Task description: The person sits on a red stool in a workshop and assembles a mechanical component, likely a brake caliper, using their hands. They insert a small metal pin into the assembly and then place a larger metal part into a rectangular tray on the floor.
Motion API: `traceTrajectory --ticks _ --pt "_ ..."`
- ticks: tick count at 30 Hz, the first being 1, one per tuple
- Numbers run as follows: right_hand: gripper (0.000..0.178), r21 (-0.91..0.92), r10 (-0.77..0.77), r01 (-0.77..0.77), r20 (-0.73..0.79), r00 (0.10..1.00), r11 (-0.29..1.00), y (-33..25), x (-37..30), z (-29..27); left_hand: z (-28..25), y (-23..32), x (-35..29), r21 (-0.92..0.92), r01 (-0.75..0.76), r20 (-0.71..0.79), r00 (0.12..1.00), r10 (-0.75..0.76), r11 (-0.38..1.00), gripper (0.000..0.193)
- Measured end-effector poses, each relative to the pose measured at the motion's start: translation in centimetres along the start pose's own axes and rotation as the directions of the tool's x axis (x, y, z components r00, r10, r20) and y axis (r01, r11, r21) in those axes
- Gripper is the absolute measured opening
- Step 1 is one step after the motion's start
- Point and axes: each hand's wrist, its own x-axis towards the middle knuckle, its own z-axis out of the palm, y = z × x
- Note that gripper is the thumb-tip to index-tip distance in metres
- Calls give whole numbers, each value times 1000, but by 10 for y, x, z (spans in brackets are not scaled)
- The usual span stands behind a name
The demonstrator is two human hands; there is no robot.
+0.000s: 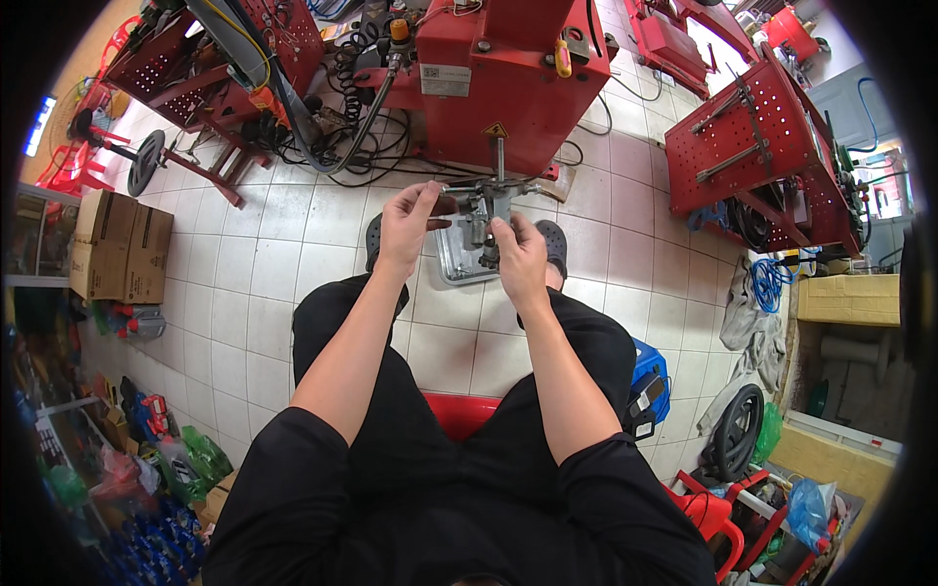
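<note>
A silver metal mechanical part [479, 217] with several fittings and thin rods is held up between my hands, in front of a red machine. I cannot tell its exact kind. My right hand [521, 259] grips its right side, thumb pressed against the metal. On the left, my left hand [410, 223] has thumb and fingers bent together at the part's edge, beside a thin rod. What lies between those fingertips is too small to make out. Below the part, a shallow metal tray [451, 264] rests on the tiled floor between my feet, partly hidden by my right hand.
The red machine [445, 122] stands just ahead, with black cables and a hose beside it. Red perforated workstations stand at left [225, 68] and right [708, 137]. Cardboard boxes [112, 244] sit far left. A blue case [653, 386] is by my right knee.
</note>
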Motion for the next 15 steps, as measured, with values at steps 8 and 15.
traceTrajectory --ticks 8,15 --pt "23 -64 0 0 -1 1000 998 0 0 0 -3 -3 1 103 -125 40 992 121 987 21" --pt "34 5 -67 68 -48 997 998 11 4 -1 1 -2 0 12 -150 97 984 148 989 23"
